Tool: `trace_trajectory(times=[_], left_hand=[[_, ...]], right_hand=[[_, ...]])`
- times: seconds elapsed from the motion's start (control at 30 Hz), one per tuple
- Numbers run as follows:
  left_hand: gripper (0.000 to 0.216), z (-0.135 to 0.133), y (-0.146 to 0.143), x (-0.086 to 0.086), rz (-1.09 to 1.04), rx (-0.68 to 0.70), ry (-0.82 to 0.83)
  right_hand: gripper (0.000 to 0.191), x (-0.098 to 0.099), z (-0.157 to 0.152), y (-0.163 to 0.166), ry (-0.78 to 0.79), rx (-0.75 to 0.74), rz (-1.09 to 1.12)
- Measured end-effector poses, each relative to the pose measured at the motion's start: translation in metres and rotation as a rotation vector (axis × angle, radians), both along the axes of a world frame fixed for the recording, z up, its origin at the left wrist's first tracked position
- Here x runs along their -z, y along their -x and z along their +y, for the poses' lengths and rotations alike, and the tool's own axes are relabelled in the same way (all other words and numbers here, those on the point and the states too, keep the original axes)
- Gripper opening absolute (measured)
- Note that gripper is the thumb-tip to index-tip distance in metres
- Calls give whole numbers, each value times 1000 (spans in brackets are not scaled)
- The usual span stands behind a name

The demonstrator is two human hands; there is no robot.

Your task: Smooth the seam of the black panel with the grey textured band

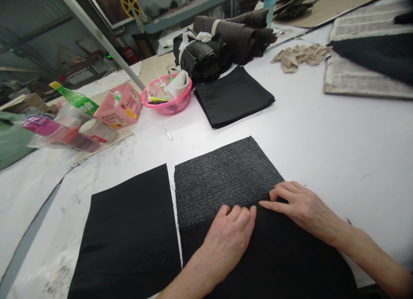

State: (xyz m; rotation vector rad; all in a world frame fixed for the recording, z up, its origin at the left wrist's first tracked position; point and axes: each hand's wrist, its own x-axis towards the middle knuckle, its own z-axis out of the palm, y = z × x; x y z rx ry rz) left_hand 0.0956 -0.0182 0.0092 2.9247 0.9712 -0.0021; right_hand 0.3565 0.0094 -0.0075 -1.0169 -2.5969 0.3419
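A black fabric piece (284,251) lies over the lower part of a dark grey, ribbed-looking fabric piece (222,178). My left hand (230,232) rests on the black piece, its fingers curled and closed at the edge where the two meet. Just to the right, my right hand (297,204) pinches the same edge between thumb and fingers near the grey piece's right side. The undersides of the fingers are hidden. Left of these, across a narrow gap, lies a separate stack of black fabric (132,230).
Farther back on the white table (316,140) are another black fabric stack (235,97), a pink basin (166,105) of small items, and tied dark fabric rolls (232,38). A pink box (119,107), green bottle (75,99) and tumbler (61,133) stand left. Beige scraps (297,58) lie back right.
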Motion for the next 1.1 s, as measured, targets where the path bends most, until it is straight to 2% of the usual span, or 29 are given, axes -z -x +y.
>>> trace_trajectory(times=[0.37, 0.7, 1.1], left_hand=[[43, 5, -7, 2, -14, 6, 9], [46, 7, -12, 2, -13, 15, 11], [43, 10, -22, -3, 3, 23, 15]], right_hand=[[29, 2, -1, -11, 2, 75, 65], [32, 3, -2, -23, -2, 72, 41], [33, 0, -3, -21, -55, 54, -20]])
